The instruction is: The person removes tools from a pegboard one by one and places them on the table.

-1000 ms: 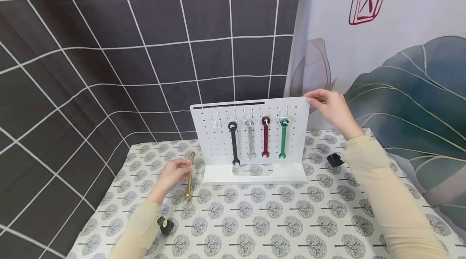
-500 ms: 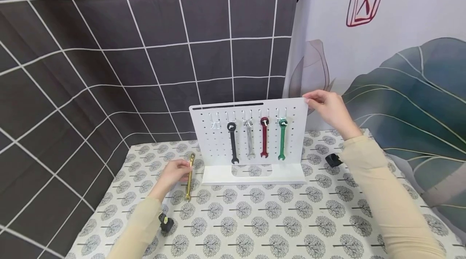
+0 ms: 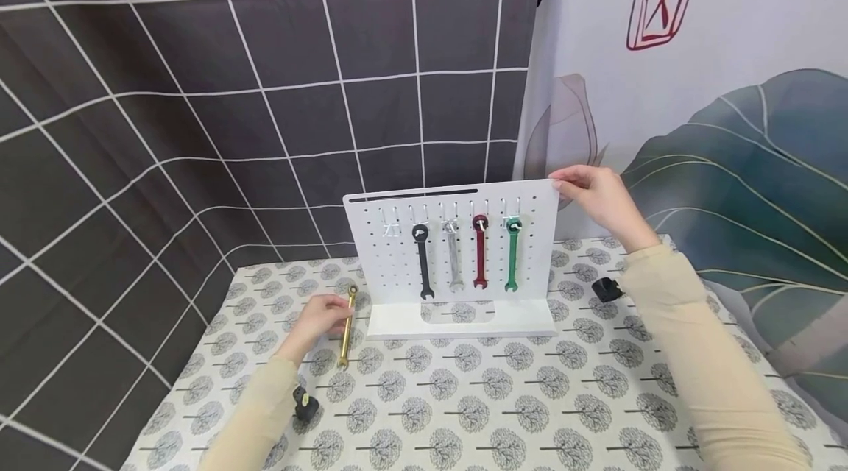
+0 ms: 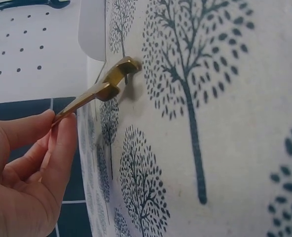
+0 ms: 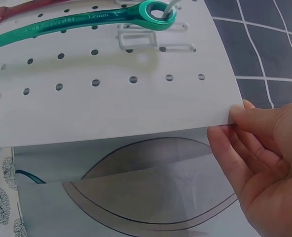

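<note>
Pinching the gold wrench (image 3: 346, 343) at the pegboard's (image 3: 534, 265) eight o'clock, the left hand (image 3: 322, 318) seems readied for hanging; the right hand (image 3: 603, 199) pinches (perhaps steadying) the board's two-o'clock corner. Next likely calls for lifting toward the bare ten-o'clock hook (image 3: 391, 229).

One black wrench (image 3: 424, 261), one silver wrench (image 3: 454, 257), one red wrench (image 3: 480, 254) and one green wrench (image 3: 512, 257) hang on one white pegboard (image 3: 495, 265), and one gold wrench (image 3: 347, 337) at eight o'clock from its middle makes five. The board bears five metal hooks (image 3: 391, 230), four with a wrench each plus one at nine o'clock. One left grip (image 3: 324, 315) and one right grip (image 3: 599, 196) make two, alongside two black devices (image 3: 306, 406) and one bench (image 3: 473, 386).
</note>
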Demonstrator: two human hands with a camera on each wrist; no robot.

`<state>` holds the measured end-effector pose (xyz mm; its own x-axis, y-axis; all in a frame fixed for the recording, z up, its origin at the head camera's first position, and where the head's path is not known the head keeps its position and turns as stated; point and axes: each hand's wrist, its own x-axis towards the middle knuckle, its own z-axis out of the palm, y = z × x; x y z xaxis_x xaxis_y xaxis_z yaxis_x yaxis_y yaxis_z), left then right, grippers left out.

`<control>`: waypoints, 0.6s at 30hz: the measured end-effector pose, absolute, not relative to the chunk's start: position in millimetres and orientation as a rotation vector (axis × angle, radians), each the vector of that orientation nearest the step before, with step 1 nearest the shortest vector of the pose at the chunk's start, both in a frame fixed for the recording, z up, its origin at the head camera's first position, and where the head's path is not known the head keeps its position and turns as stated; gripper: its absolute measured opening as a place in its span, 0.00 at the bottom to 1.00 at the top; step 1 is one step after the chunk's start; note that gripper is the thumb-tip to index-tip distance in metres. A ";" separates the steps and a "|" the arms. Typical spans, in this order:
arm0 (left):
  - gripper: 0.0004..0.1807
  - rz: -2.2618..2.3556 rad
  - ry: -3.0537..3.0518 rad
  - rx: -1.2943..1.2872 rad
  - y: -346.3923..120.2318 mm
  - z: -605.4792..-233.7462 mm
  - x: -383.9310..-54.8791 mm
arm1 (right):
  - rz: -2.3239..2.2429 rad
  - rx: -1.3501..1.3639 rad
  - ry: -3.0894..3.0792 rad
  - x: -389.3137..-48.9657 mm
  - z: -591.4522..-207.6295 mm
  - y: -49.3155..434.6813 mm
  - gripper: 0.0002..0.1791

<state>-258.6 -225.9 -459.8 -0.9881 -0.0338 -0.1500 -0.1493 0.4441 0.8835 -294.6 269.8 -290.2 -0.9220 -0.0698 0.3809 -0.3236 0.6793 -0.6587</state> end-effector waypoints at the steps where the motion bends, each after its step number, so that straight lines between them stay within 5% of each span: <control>1: 0.13 1.590 2.571 -0.164 -225.6 -460.1 -258.5 | 1.102 0.313 -2.571 -294.9 -290.1 270.0 0.19; 18: 0.12 1.572 2.542 -0.191 -225.2 -468.4 -259.2 | 1.089 0.334 -2.573 -294.3 -289.7 267.5 0.18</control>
<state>-259.2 -225.2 -468.4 -0.9811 -0.0310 -0.1909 -0.1847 0.4439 0.8768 -294.3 267.5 -289.7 -0.9195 -0.0865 0.3833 -0.3354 0.6810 -0.6509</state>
